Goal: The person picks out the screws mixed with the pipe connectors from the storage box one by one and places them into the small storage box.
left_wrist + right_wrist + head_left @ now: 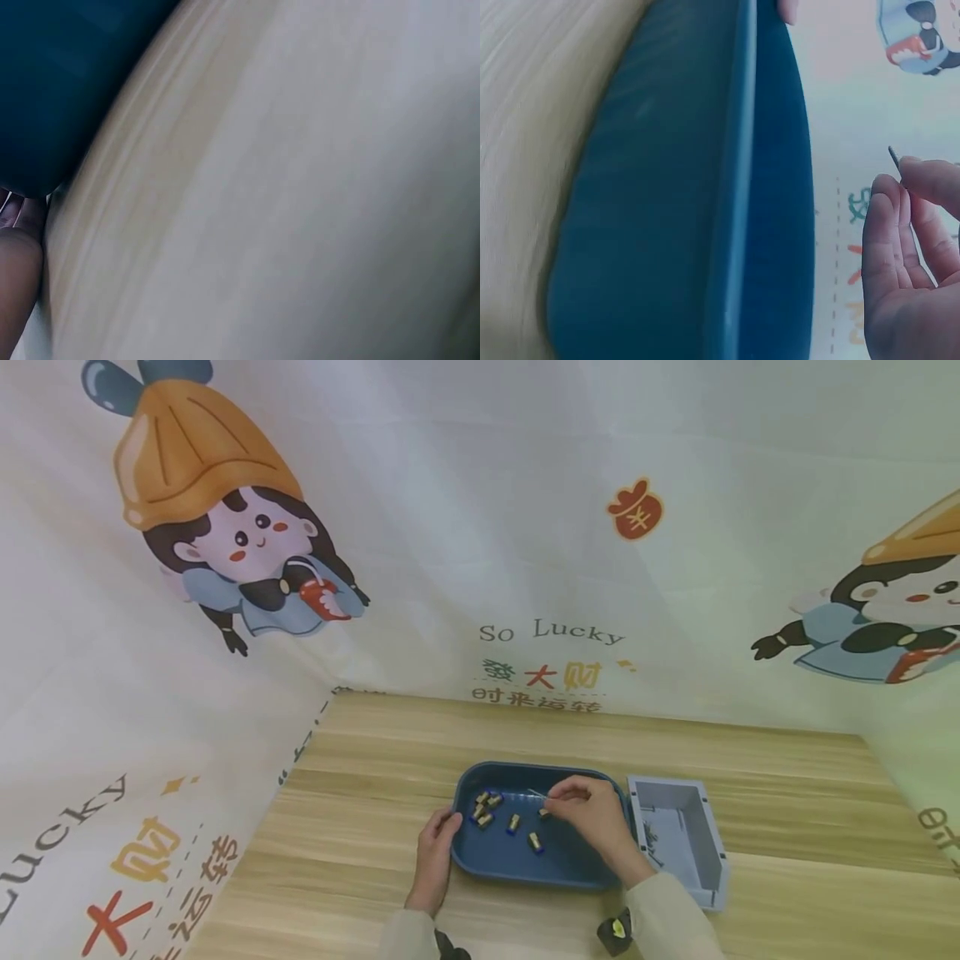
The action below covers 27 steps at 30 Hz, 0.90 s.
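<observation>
My left hand point(433, 864) grips the left rim of a dark blue plastic tray point(480, 852), with the thumb over the edge. At the left of the left wrist view, part of that hand point(19, 277) shows beside the tray wall point(60, 75). Over the tray's right side, my right hand point(592, 818) pinches a thin metal pin point(893, 157) between thumb and fingertips; whether it is a nail or a screw, I cannot tell. Several short brass-coloured cylinders point(513, 823) with blue ends lie in the tray, mostly at its left. One is partly hidden below the right hand.
A grey open box point(678, 843) stands close against the tray's right side, with several small thin dark pieces point(651, 839) along its left inside. Wood-grain table point(390, 735) surrounds both. Printed cloth point(420, 527) hangs behind and at the sides.
</observation>
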Each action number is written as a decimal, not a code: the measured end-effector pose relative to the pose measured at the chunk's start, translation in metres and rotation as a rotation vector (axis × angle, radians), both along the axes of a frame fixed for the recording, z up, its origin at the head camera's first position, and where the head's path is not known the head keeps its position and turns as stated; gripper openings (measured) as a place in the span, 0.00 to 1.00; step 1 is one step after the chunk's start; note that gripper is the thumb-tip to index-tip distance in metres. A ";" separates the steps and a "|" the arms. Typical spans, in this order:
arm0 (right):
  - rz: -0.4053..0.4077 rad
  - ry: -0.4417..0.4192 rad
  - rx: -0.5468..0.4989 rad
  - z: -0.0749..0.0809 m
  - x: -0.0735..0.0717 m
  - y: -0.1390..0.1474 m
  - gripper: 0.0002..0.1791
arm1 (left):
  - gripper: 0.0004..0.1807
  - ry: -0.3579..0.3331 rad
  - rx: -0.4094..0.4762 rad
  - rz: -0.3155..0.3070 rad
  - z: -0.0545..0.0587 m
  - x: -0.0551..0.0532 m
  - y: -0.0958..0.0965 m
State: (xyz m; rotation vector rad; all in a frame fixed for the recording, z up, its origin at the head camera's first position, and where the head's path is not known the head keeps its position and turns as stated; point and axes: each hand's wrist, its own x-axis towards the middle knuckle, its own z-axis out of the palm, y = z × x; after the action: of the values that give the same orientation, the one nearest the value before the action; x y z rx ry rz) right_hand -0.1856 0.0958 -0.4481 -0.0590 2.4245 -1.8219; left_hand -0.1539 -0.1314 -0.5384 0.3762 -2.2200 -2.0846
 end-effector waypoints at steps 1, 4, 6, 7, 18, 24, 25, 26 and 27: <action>0.001 -0.001 -0.006 0.002 0.001 0.003 0.06 | 0.25 -0.001 0.002 -0.003 0.000 0.000 0.000; -0.007 -0.007 -0.002 0.007 0.004 0.014 0.07 | 0.25 -0.003 0.012 -0.010 0.000 0.000 0.001; -0.014 -0.007 0.009 0.010 0.005 0.022 0.07 | 0.26 -0.009 0.020 -0.011 0.000 0.000 0.001; -0.019 -0.006 0.015 0.011 0.005 0.026 0.08 | 0.27 -0.013 0.023 -0.010 -0.001 0.000 0.001; -0.090 0.039 0.062 0.017 0.014 0.070 0.10 | 0.26 -0.004 0.029 -0.025 0.001 0.000 -0.001; -0.129 -0.012 0.113 0.013 0.018 0.091 0.10 | 0.26 -0.018 0.038 -0.022 0.003 0.000 0.000; -0.138 -0.024 0.120 0.012 0.019 0.094 0.11 | 0.26 -0.019 0.040 -0.023 0.004 0.000 0.001; -0.145 -0.025 0.134 0.011 0.020 0.097 0.10 | 0.26 -0.019 0.043 -0.027 0.005 0.001 0.002; -0.153 -0.029 0.149 0.010 0.022 0.100 0.11 | 0.26 -0.019 0.045 -0.027 0.005 0.001 0.002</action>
State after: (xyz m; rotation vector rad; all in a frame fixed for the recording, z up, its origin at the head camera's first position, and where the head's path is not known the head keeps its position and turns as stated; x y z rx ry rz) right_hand -0.1638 0.1957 -0.4378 0.1680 2.6000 -1.6787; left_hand -0.1533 -0.1294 -0.5334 0.3722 -2.2045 -2.1564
